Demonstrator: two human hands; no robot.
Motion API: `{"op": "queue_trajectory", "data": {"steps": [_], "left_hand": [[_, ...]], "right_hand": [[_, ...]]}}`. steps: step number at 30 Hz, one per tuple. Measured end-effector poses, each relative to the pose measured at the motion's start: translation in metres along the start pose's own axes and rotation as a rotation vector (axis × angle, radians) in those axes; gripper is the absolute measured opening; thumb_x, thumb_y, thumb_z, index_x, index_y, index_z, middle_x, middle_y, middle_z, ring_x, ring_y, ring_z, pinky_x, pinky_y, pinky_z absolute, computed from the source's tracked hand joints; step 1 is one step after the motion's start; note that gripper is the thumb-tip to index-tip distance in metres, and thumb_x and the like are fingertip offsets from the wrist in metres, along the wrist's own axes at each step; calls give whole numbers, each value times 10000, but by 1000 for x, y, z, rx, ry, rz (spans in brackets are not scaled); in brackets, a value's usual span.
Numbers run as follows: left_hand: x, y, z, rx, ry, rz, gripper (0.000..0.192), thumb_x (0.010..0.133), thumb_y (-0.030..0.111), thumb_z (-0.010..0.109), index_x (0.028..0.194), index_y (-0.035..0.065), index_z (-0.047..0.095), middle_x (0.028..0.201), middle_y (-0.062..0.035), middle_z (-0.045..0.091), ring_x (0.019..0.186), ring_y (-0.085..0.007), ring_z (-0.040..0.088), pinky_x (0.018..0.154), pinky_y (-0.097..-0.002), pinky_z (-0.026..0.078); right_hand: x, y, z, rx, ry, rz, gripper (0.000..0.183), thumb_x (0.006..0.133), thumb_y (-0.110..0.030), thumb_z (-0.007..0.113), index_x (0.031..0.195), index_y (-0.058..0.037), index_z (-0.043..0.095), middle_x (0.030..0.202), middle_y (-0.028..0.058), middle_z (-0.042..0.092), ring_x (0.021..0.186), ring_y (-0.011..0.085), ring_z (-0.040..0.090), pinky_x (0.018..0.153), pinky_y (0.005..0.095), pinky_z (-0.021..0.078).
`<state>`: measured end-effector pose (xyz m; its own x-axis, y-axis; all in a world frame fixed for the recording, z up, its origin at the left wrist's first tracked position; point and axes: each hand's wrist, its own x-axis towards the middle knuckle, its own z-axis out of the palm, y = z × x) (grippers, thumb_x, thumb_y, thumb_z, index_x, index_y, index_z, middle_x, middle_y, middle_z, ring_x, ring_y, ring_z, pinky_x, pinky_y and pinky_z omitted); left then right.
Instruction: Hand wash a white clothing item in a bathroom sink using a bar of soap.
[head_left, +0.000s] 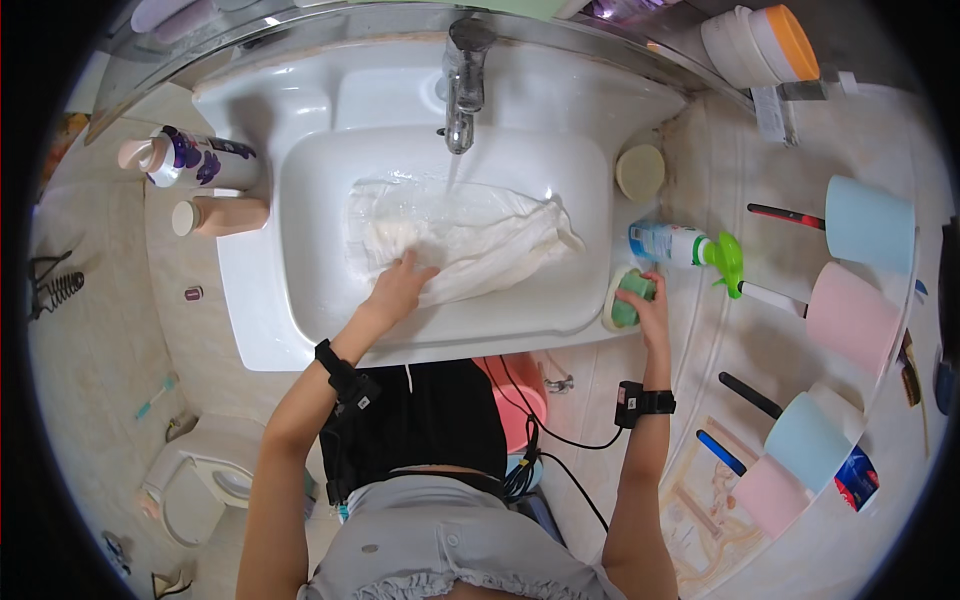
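Observation:
In the basin of the white sink (450, 334) lies a wet white cloth (502, 255), spread out at its left part and bunched at its right. Water runs onto it from the chrome faucet (460, 112). My left hand (397, 289) rests on the cloth's near left part, fingers apart, holding nothing that shows. At the sink's right rim, my right hand (649, 304) has its thumb and fingers around a green bar of soap (632, 289), over a pale soap dish (609, 304). A spray bottle with a green trigger (675, 246) is just beyond that hand.
A pump bottle (214, 159) and a peach bottle (232, 215) stand by the sink's left edge. A round pale lid or dish (640, 172) sits on the right rim. Blue and pink cups (855, 319) with brushes are at the right wall. Black cables (555, 435) hang below the sink.

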<state>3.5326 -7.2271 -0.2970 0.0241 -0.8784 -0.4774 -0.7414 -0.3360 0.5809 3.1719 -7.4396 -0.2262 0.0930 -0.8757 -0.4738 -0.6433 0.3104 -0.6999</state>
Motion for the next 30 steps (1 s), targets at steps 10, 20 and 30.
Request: {"op": "queue_trajectory", "data": {"steps": [10,20,30], "left_hand": [[-2,23,-28,-221,-237,190,474,691,-84,433,1118,69,572,1056,-199,564,1000,-341,524,865,-390,422],[-16,47,-39,-165,-280,158,418,780,187,563,1193,134,524,1199,-259,483,1103,-350,487,884,-392,423],[-20,47,-18,-32,-152,42,470,758,207,574,1208,93,503,1024,-238,551,931,-367,547,803,-421,441]], "right_hand": [[-5,-21,1,145,-108,90,529,651,-179,754,1080,-68,464,970,103,555,874,184,545,720,285,459],[7,14,1,-237,67,-46,734,560,-323,790,1152,-108,415,1106,197,511,1002,280,520,844,343,424],[4,10,11,-209,29,-37,679,494,-270,809,1042,-90,450,959,197,571,862,314,572,742,366,462]]}}
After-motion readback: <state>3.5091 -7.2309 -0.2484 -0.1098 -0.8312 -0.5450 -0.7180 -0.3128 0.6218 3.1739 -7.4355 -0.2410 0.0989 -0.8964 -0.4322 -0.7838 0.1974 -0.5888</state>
